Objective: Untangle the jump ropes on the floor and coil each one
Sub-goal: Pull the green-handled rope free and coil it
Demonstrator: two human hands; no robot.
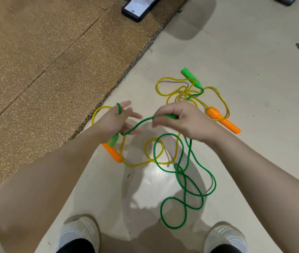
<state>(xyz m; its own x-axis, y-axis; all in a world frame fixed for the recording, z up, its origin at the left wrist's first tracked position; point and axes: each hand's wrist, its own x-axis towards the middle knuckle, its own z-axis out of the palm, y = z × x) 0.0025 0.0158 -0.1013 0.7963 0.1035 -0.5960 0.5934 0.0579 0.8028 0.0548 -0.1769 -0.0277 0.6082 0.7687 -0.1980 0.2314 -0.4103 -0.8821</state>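
Here, right hand (181, 119) grip pinches green rope (183, 179); left hand (116, 119) seemingly looped.

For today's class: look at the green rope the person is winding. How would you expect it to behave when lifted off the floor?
The green rope probably goes floppy: it lies in loose loops and sags between the left hand and the right hand. It looks thin, so likely light. Where it crosses the yellow rope, lifting may drag that along.
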